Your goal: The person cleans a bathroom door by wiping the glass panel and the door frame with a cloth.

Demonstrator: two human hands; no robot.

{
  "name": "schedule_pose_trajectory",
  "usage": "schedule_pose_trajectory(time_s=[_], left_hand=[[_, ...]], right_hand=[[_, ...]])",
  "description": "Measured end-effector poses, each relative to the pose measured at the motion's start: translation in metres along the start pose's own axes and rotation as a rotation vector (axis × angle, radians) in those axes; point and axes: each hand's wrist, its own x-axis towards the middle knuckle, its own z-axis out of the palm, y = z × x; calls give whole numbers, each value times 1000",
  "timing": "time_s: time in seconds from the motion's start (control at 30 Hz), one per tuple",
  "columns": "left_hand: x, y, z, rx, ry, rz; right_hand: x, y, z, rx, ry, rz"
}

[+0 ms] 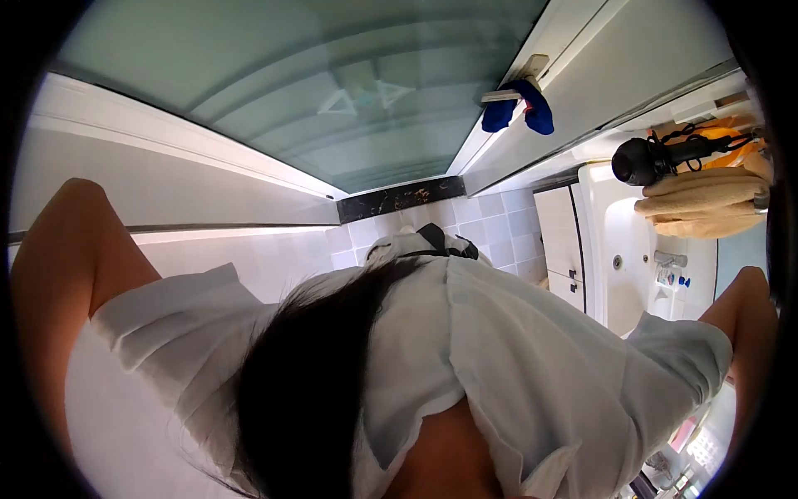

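Neither of my hands shows in the picture. My left arm (71,241) is bent with the elbow out to the side, and its forearm runs back past the lower left edge. On the other side my right arm (748,333) is bent in a similar way, its forearm leaving at the lower right. Long dark hair (303,374) hangs forward over the left part of my white short-sleeved shirt (524,333). Whatever the hands hold or touch is hidden.
Ahead stands a frosted glass door (332,108) with a blue cloth (539,108) around its handle. At right are a white washbasin (619,291), a cabinet (559,229), a black hair dryer (636,162) and beige towels (706,204). Grey tiles (495,224) cover the floor.
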Motion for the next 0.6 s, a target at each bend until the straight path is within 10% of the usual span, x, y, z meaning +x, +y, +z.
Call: schedule_pose_trajectory(time_s=[0.6], left_hand=[[-14, 7, -10, 62, 180, -6]], right_hand=[[-65, -11, 26, -256, 235, 164]])
